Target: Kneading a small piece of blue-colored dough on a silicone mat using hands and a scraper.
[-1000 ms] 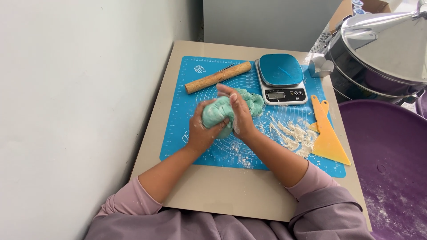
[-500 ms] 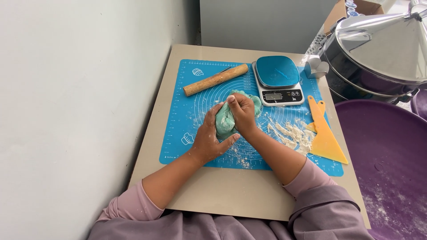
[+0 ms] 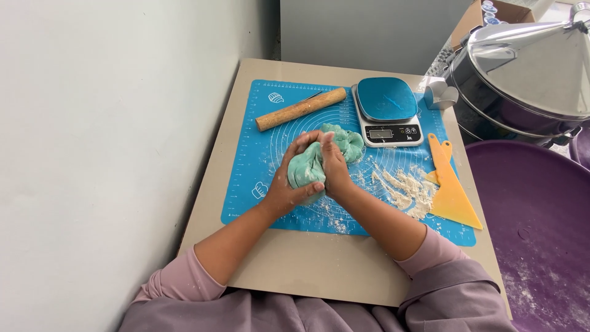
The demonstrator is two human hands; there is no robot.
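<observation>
Both hands grip what I see at frame centre: left hand [image 3: 287, 189] and right hand [image 3: 335, 169], fingers curled tight around the soft teal dough lump [image 3: 307, 167], on the blue silicone mat [image 3: 258, 166].

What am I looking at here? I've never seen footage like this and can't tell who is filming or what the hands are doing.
The picture comes from a camera worn on a person's head, looking down at their own two bare hands; no machine is involved. The left hand and right hand are both closed around a lump of green dough, partly lifted and folded between them. Under it lies a blue mat on a beige table. On the mat are a wooden rolling pin, a kitchen scale, a yellow scraper and scattered flour. To the right are a steel pot with lid and a purple tub.
</observation>
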